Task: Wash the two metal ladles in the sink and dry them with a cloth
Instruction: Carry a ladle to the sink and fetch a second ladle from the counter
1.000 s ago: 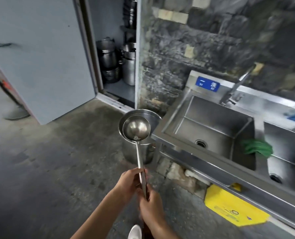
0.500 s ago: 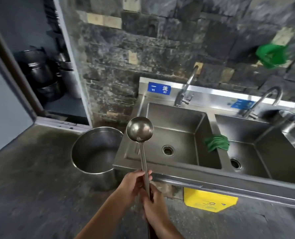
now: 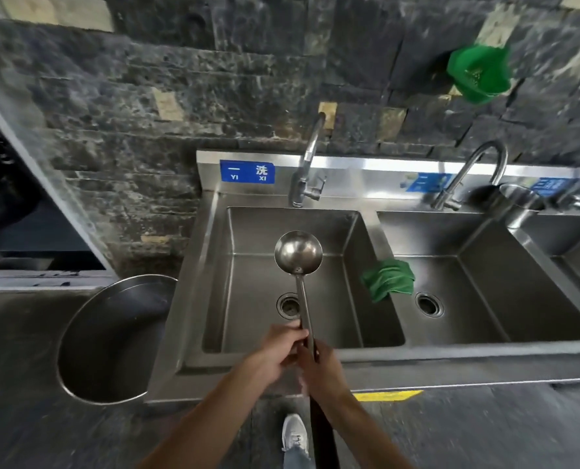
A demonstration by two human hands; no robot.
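Note:
A long metal ladle point(image 3: 298, 253) is held out over the left basin of the steel sink point(image 3: 194, 299), its bowl above the drain point(image 3: 288, 305). My left hand point(image 3: 278, 350) grips the handle from the left. Just behind it my right hand point(image 3: 322, 370) grips the same handle, whose dark end runs down past my wrist. I see only one ladle bowl; whether a second ladle lies under it cannot be told. A green cloth point(image 3: 388, 279) hangs over the divider between the left and middle basins.
A tap point(image 3: 307, 164) stands behind the left basin, a curved tap point(image 3: 468, 174) behind the middle one. A large steel pot point(image 3: 112, 340) sits on the floor left of the sink. A steel cup point(image 3: 519, 204) stands at the right; something green point(image 3: 478, 74) hangs on the stone wall.
I have turned from the pot and cupboard to face the sink. The ladle, in both hands throughout, has moved right from above the floor pot to above the left basin.

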